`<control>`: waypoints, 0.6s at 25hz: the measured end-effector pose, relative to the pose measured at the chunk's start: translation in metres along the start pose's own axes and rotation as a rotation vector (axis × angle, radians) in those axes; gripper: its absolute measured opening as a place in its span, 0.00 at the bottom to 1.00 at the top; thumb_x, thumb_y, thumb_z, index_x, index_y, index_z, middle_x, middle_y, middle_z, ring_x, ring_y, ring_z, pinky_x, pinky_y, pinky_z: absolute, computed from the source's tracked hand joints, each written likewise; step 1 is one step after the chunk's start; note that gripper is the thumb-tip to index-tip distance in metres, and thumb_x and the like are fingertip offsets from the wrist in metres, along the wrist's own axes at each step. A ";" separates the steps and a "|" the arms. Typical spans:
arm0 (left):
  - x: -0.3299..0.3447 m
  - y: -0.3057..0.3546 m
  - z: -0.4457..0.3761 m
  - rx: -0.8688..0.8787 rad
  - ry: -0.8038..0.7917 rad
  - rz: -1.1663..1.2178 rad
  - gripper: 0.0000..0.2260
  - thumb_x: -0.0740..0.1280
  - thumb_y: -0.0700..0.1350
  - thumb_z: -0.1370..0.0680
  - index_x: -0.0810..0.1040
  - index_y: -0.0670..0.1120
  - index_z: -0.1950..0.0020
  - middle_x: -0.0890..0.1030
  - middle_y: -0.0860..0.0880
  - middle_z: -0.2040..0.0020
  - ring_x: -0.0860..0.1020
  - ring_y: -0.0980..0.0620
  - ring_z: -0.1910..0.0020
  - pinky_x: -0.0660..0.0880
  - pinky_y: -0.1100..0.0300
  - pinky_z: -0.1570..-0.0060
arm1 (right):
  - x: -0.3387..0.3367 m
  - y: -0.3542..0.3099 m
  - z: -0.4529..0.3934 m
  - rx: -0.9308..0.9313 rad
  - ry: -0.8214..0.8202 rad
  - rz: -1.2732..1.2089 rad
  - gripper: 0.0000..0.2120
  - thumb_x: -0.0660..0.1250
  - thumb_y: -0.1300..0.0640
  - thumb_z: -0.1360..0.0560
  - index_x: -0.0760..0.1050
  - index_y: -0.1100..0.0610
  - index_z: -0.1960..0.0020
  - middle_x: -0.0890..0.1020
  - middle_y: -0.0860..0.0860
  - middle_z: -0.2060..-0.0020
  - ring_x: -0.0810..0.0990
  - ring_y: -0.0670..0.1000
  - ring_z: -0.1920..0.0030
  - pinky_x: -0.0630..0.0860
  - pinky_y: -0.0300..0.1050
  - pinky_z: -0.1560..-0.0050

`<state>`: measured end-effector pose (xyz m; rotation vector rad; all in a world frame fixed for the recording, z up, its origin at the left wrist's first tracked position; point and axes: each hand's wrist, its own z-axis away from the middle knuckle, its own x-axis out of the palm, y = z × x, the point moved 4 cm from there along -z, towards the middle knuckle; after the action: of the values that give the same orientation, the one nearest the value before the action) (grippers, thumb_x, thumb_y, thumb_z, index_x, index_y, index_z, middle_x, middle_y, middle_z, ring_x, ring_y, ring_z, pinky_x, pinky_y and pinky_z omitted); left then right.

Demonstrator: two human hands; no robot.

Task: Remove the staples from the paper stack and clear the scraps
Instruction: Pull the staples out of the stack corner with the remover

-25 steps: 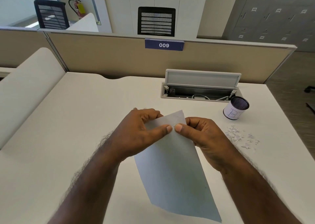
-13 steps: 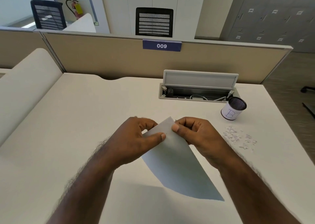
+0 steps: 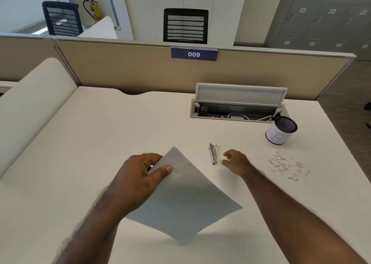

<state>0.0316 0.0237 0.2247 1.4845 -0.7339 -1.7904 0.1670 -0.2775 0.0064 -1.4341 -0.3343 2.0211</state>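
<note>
My left hand (image 3: 143, 173) pinches the upper corner of the white paper stack (image 3: 186, 199), thumb on top, and holds it tilted above the desk. A slim metal staple remover (image 3: 213, 153) lies flat on the desk just right of the paper's top corner. My right hand (image 3: 235, 161) hovers beside the remover with loosely curled fingers, holding nothing. A scatter of small paper scraps (image 3: 287, 166) lies further right on the desk.
A mesh pen cup with a white label (image 3: 280, 131) stands at the back right, near the open cable tray with raised lid (image 3: 239, 107). A beige partition (image 3: 140, 70) closes off the desk's far side. The white desk (image 3: 100, 143) ends at right.
My right hand let go of the paper and moved right toward the staple remover, which has come into sight. The left hand alone now holds the stack, rotated and lowered.
</note>
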 end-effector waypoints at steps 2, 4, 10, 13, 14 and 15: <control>-0.001 -0.003 0.000 0.005 0.009 -0.013 0.08 0.69 0.49 0.23 0.82 0.52 0.63 0.83 0.61 0.64 0.80 0.59 0.67 0.71 0.71 0.71 | 0.015 -0.005 -0.010 -0.041 -0.019 0.072 0.23 0.71 0.54 0.29 0.74 0.57 0.36 0.79 0.58 0.42 0.77 0.57 0.41 0.73 0.45 0.43; -0.001 -0.004 0.001 0.014 0.015 -0.034 0.08 0.69 0.49 0.23 0.82 0.50 0.62 0.82 0.61 0.60 0.80 0.58 0.64 0.71 0.71 0.69 | 0.026 -0.012 -0.020 -0.058 -0.011 0.114 0.27 0.72 0.49 0.32 0.71 0.54 0.35 0.77 0.56 0.40 0.76 0.57 0.41 0.75 0.50 0.43; -0.001 -0.006 0.004 -0.015 -0.002 -0.007 0.10 0.68 0.49 0.23 0.81 0.48 0.62 0.82 0.53 0.62 0.79 0.54 0.67 0.70 0.68 0.68 | 0.035 -0.033 -0.037 0.013 0.094 0.119 0.21 0.68 0.52 0.29 0.67 0.55 0.39 0.75 0.56 0.44 0.78 0.60 0.44 0.75 0.50 0.50; -0.001 -0.007 0.004 -0.049 -0.020 0.062 0.11 0.67 0.48 0.21 0.81 0.45 0.61 0.81 0.48 0.62 0.78 0.54 0.69 0.71 0.61 0.66 | 0.035 -0.027 -0.042 0.044 0.113 0.108 0.22 0.63 0.57 0.25 0.64 0.56 0.32 0.76 0.60 0.41 0.76 0.62 0.42 0.76 0.51 0.48; -0.001 -0.007 0.004 -0.060 -0.030 0.096 0.11 0.66 0.48 0.21 0.81 0.44 0.60 0.82 0.47 0.63 0.78 0.54 0.69 0.72 0.60 0.66 | 0.032 -0.023 -0.043 0.067 0.092 0.067 0.27 0.64 0.59 0.26 0.62 0.57 0.29 0.76 0.61 0.39 0.77 0.63 0.41 0.77 0.52 0.49; 0.000 -0.008 0.005 -0.073 -0.041 0.134 0.11 0.66 0.48 0.21 0.81 0.44 0.59 0.83 0.45 0.62 0.78 0.54 0.69 0.72 0.58 0.66 | 0.028 -0.019 -0.044 0.100 0.056 -0.012 0.32 0.66 0.61 0.28 0.59 0.57 0.27 0.76 0.61 0.38 0.78 0.63 0.42 0.79 0.51 0.53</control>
<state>0.0259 0.0287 0.2197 1.3240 -0.7620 -1.7322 0.2075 -0.2518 -0.0211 -1.4204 -0.2144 1.9553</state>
